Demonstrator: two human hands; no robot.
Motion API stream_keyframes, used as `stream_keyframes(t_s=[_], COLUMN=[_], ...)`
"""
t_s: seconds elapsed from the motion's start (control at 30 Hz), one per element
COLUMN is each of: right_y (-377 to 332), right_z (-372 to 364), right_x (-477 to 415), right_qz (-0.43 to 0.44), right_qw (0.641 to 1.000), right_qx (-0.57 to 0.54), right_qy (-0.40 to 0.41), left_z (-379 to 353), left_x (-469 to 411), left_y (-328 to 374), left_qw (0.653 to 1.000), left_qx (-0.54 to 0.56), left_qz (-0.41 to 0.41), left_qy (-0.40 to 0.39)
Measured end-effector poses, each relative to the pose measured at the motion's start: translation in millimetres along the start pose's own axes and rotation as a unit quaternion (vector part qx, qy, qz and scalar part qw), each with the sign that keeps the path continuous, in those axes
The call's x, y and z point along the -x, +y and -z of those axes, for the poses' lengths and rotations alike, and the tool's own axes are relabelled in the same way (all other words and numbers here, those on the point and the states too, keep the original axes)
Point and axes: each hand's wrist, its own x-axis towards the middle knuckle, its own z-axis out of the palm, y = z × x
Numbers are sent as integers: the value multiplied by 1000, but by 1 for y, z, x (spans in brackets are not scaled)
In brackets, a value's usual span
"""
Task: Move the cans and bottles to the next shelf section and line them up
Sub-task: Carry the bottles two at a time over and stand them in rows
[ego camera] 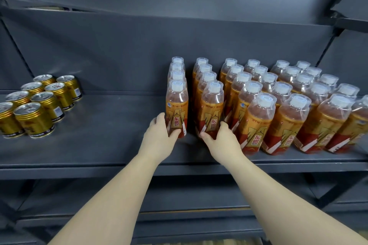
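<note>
Held both bare forearms out from the bottom edge, over the front lip [79,171] of a dark grey metal shelf [103,137]. Gripped the leftmost front bottle [177,108] low on its label with the left hand [159,135], fingers curled round the left side and thumb across the front. Gripped the second front bottle [212,109] near its base with the right hand [221,139], thumb lying at the left and fingers wrapped round the right side. Saw both bottles upright on the shelf, each at the head of a row of four running toward the back panel [129,49], with a narrow gap between the two rows. Saw more rows of the same amber bottles [288,113] packed close on the right, with white caps under clear wrap and orange and red labels. Noted gold cans [39,105] well apart at the left end of the same shelf, upright in two slanted rows. Noted a matte, dull surface everywhere, an upper shelf [179,2] overhead, a diagonal brace [326,48] at the side, and lower shelves [199,215] in shadow below.
</note>
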Motion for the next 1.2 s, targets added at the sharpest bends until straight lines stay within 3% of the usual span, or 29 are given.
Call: stream_keyframes(t_s=[0.17, 0.3, 0.63, 1.2], right_y=[0, 1, 55, 238], right_z=[0, 9, 73, 280], right_x=[25, 45, 79, 184], right_qz=[53, 99, 95, -92], right_qw=[996, 985, 977, 958], right_qx=[69, 135, 186, 264], right_qy=[-12, -39, -33, 59], left_z=[-5, -13, -61, -224], left_x=[21, 35, 67, 186], left_y=[-1, 5, 64, 253], left_qw=[999, 992, 960, 890], left_qx=[-12, -74, -183, -225], left_qz=[-41, -102, -199, -364], left_qy=[16, -27, -76, -156])
